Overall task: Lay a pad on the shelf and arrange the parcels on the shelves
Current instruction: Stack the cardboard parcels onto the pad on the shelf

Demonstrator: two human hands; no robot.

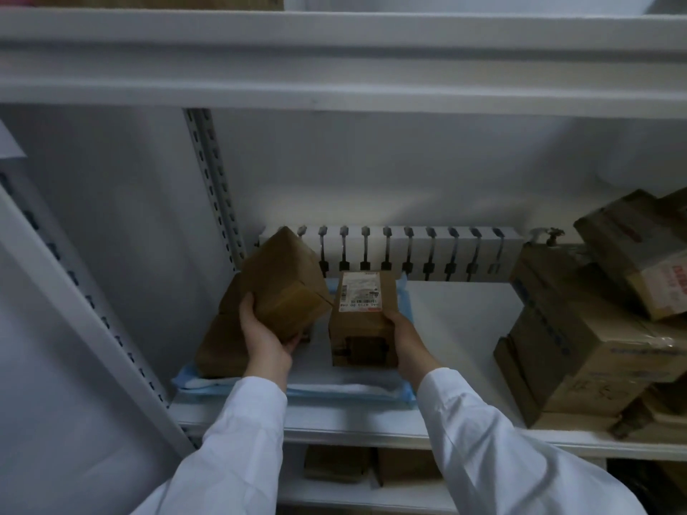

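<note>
left fingers (248, 305) curled round the lower corner of the tilted parcel (286, 288), thumb on its near face. right fingers (391, 317) wrapped on the right edge of the labelled parcel (357, 321), which stands on the pad (297, 389). pad lies flat at the left end of the shelf (334, 427). third parcel (223, 343) lies below the tilted one; contact unclear. judgement: level the tilted parcel before release, seat it square, steady the labelled one so the pad doesn't ruck. stacked boxes (594, 328) well apart, right.

Left hand (265, 338) grips tilted parcel (288, 282); right hand (403, 328) holds labelled parcel (362, 321).
</note>
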